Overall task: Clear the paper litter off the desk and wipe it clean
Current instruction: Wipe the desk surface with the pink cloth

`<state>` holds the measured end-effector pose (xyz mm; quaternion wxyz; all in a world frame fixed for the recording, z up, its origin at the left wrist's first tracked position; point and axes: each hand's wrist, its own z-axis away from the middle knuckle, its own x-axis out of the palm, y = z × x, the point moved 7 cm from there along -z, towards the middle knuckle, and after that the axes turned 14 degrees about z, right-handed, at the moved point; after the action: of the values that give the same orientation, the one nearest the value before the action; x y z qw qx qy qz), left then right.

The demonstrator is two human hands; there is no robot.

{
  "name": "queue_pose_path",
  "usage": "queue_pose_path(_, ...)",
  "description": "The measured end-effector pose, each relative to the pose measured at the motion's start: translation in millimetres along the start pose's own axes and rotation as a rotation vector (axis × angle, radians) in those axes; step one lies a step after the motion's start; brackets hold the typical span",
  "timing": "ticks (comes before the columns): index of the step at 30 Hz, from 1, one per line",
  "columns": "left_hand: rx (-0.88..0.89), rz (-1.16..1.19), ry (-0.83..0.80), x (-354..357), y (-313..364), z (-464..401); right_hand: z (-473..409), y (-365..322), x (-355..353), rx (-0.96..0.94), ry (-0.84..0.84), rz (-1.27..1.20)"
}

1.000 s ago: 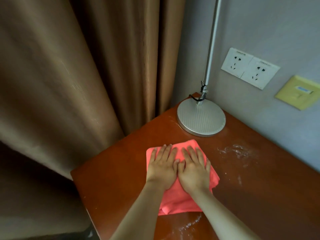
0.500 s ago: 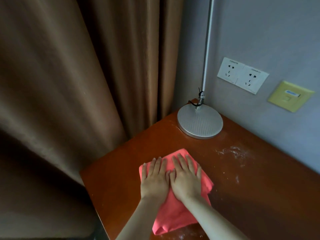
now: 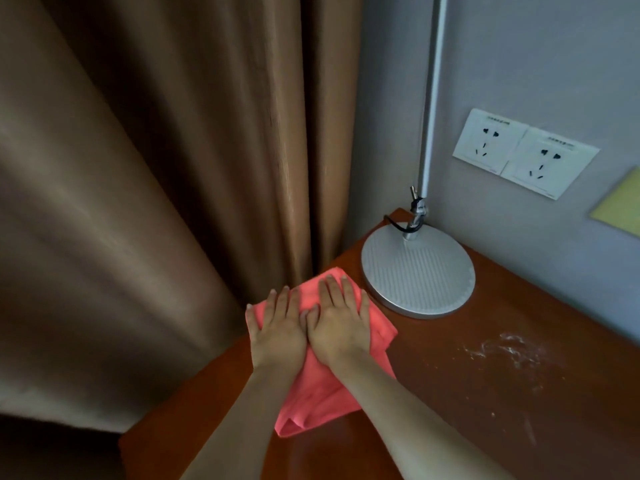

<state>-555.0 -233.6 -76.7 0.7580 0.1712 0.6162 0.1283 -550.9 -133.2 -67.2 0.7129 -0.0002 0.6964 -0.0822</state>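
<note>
Desk (image 3: 519, 393) corner: cloth (image 3: 322, 386) pushed farther toward curtain; left hand (image 3: 277, 336), right hand (image 3: 337, 327) flat, pressing it.

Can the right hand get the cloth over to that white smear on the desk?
Probably yes: the right hand lies flat on the pink cloth, and bare desk separates it from the white smear.
</note>
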Motion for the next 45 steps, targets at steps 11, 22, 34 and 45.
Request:
queue_pose_path(11,0.264,-0.067,-0.128,-4.2,17.4,-57.3,-26.2,15.4,3.0,0.151,-0.073,-0.064)
queue_pose_path(22,0.315,-0.091,-0.169,1.1,30.9,-33.6,4.1,27.0,2.3,0.187,-0.110,-0.085)
queue_pose_path(34,0.328,-0.100,-0.236,23.0,53.3,15.8,57.2,57.3,-1.9,0.224,-0.102,-0.049)
queue_pose_path(45,0.292,-0.085,-0.245,32.3,66.7,47.1,81.3,74.4,-6.1,0.227,-0.106,0.020)
